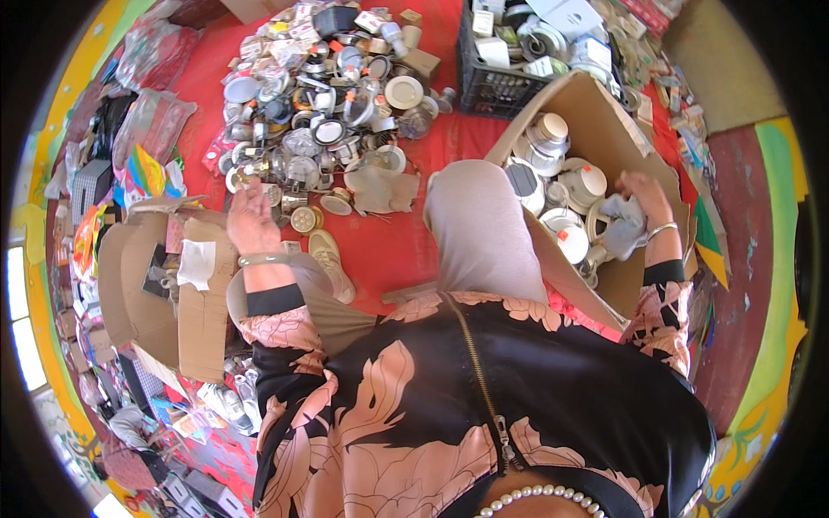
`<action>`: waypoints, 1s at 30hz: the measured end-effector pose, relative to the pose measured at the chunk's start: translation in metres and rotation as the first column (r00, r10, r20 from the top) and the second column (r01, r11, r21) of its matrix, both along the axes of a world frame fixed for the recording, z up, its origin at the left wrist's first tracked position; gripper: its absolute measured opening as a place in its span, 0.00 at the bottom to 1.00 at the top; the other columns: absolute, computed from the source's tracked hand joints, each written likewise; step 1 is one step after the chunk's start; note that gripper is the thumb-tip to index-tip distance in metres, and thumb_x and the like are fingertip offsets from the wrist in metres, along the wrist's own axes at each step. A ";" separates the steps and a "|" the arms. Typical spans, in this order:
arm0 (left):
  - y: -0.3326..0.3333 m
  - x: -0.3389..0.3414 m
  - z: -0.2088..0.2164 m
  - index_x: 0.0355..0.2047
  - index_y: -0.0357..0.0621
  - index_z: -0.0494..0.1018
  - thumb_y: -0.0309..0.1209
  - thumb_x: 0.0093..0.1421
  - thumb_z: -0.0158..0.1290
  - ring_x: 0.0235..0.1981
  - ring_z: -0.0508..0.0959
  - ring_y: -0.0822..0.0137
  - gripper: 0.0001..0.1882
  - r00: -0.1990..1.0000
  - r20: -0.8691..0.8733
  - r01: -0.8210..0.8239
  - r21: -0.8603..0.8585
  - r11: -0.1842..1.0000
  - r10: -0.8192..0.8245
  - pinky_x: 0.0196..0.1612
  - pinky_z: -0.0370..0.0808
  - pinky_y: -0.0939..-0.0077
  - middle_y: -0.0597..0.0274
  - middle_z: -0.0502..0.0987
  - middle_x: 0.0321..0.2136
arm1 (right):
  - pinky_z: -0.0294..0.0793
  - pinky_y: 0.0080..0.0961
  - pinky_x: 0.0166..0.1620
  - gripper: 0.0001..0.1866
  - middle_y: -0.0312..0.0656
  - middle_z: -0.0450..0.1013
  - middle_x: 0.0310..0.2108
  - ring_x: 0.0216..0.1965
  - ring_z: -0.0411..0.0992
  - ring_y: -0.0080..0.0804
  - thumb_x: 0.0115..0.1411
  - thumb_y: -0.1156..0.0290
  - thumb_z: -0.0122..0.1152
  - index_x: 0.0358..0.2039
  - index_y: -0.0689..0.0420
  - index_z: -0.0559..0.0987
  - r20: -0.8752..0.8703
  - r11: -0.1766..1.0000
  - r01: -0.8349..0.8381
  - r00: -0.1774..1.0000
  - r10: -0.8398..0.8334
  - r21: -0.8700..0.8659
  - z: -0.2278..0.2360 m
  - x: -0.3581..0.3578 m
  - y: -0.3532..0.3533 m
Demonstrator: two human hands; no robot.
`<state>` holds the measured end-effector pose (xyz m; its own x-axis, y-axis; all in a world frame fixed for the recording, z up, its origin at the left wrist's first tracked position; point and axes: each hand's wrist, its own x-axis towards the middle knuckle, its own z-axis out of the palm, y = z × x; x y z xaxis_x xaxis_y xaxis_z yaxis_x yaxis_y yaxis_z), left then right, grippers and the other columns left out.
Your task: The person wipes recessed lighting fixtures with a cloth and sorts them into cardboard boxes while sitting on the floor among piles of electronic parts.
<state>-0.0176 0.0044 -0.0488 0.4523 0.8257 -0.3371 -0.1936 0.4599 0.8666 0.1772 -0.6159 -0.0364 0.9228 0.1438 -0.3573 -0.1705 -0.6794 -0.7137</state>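
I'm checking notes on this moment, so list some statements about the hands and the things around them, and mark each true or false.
1. The left hand is clenched around a lamp. False: it is open, with nothing seen in its grasp.
2. The right hand is over the open carton, at a rumpled grey piece. True; how firmly it is held cannot be told.
3. The heap of lamps lies on blue cloth. False: the covering under it is red.
4. A black crate stands to the right of the heap. True.
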 end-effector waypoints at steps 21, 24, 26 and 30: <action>0.072 0.055 -0.183 0.30 0.32 0.75 0.39 0.47 0.52 0.35 0.75 0.53 0.19 0.698 -0.716 0.304 0.289 0.908 -0.005 0.40 0.69 0.64 0.47 0.77 0.31 | 0.68 0.39 0.31 0.13 0.51 0.70 0.20 0.25 0.69 0.48 0.50 0.63 0.51 0.23 0.60 0.75 0.163 0.017 -1.000 0.016 0.986 -0.007 0.019 -0.133 0.448; 0.102 0.093 -0.229 0.43 0.29 0.68 0.46 0.42 0.58 0.46 0.70 0.48 0.35 0.664 -0.729 0.411 0.169 0.896 -0.167 0.50 0.65 0.66 0.39 0.70 0.43 | 0.69 0.40 0.28 0.12 0.49 0.70 0.19 0.24 0.70 0.48 0.49 0.63 0.52 0.23 0.59 0.75 0.221 0.022 -0.997 0.005 0.975 -0.077 0.031 -0.133 0.450; 0.087 0.130 -0.215 0.54 0.32 0.56 0.48 0.42 0.58 0.52 0.64 0.48 0.45 0.679 -0.729 0.358 0.227 0.906 -0.086 0.54 0.60 0.64 0.37 0.62 0.51 | 0.70 0.39 0.24 0.10 0.47 0.71 0.18 0.23 0.71 0.46 0.48 0.64 0.54 0.23 0.58 0.74 0.222 0.040 -0.986 0.004 0.975 -0.159 0.038 -0.130 0.448; 0.104 0.177 -0.232 0.59 0.40 0.47 0.46 0.41 0.59 0.54 0.61 0.46 0.50 0.651 -0.753 0.344 0.178 0.922 -0.097 0.55 0.59 0.61 0.40 0.58 0.54 | 0.71 0.35 0.24 0.08 0.47 0.71 0.18 0.23 0.72 0.44 0.47 0.67 0.53 0.24 0.58 0.73 0.120 0.074 -0.987 0.057 0.991 -0.141 0.030 -0.123 0.441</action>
